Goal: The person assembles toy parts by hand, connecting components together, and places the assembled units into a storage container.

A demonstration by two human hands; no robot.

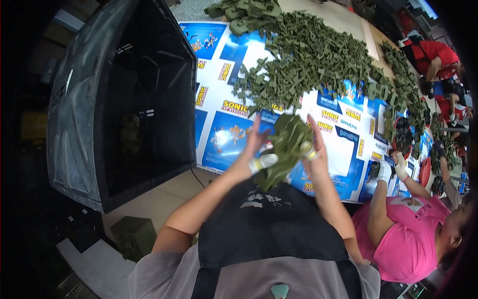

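Pressing a stack of green plastic parts point(286, 149) between left hand point(251, 149) and right hand point(314, 152), fingers extended flat against it, black bin point(79, 124) alongside.

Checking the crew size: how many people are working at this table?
2: the wearer, whose left hand and right hand hold a green bundle, and a co-worker at right. Others may be hidden.

Table point(343, 20) carries a printed sheet point(234, 134) across its middle. Heap of small plastic parts point(313, 55) sits on the sheet toward the table's far edge and trails along the right edge. Large open bin point(124, 99) stands off the table's left edge. Stack of parts point(286, 147) is above the near edge, between left hand point(254, 144) and right hand point(313, 149). Second person's gloved hand point(386, 169) is at the near-right corner.
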